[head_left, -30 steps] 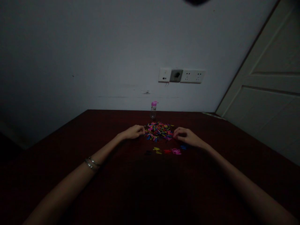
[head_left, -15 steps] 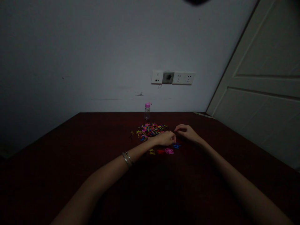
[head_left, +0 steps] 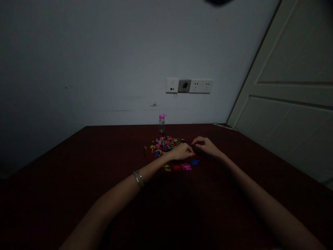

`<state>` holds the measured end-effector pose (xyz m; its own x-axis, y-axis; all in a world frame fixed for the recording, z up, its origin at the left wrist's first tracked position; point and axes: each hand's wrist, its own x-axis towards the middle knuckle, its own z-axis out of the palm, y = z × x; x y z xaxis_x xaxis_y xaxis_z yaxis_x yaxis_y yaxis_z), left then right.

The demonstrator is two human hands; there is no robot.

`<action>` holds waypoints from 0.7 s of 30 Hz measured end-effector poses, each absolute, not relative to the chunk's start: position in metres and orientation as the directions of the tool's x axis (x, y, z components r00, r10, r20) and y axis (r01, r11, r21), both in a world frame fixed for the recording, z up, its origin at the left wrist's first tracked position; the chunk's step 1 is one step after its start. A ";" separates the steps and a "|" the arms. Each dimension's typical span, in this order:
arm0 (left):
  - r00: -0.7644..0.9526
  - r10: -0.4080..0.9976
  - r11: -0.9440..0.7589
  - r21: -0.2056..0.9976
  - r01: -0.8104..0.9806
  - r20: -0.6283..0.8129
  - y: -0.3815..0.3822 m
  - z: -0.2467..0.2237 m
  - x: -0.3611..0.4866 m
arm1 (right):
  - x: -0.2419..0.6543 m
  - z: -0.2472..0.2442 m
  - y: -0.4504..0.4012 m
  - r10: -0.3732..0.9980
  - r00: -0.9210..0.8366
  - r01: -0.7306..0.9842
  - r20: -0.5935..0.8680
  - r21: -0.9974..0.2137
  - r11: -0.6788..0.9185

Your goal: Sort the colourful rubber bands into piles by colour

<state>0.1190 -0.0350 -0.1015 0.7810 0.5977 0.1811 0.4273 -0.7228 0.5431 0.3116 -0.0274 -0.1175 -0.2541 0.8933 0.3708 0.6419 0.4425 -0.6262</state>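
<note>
Just right of a heap of multicoloured paper clips [head_left: 164, 143], my left hand [head_left: 182, 151] has its fingers drawn together, partly covering the heap's near right edge. Whatever those fingertips may hold is too dark and small to make out. My right hand [head_left: 206, 145] faces it a short way to the right, thumb and forefinger pinched at the tips, with any object there unclear. Below my left hand lie small groups sorted by colour: yellow clips [head_left: 167, 168], red clips [head_left: 177, 168], pink clips [head_left: 186, 167] and blue clips [head_left: 195, 162].
A clear bottle with a pink cap [head_left: 162, 123] stands behind the heap. The dark red tabletop [head_left: 117, 146] meets a pale wall bearing sockets [head_left: 200, 86]. A white panelled door [head_left: 291, 90] is at the right. Some stray clips [head_left: 145, 148] lie left of the heap.
The view has shifted slightly, moving the scene a little left. My left fingertips are slightly farther from the blue clips. Both hands otherwise keep nearly the same places and shapes.
</note>
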 end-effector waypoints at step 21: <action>0.319 0.867 -0.494 0.745 0.449 0.383 0.011 -0.105 0.018 | 0.326 -0.079 -0.131 0.934 -0.216 0.724 0.284 -0.596 0.348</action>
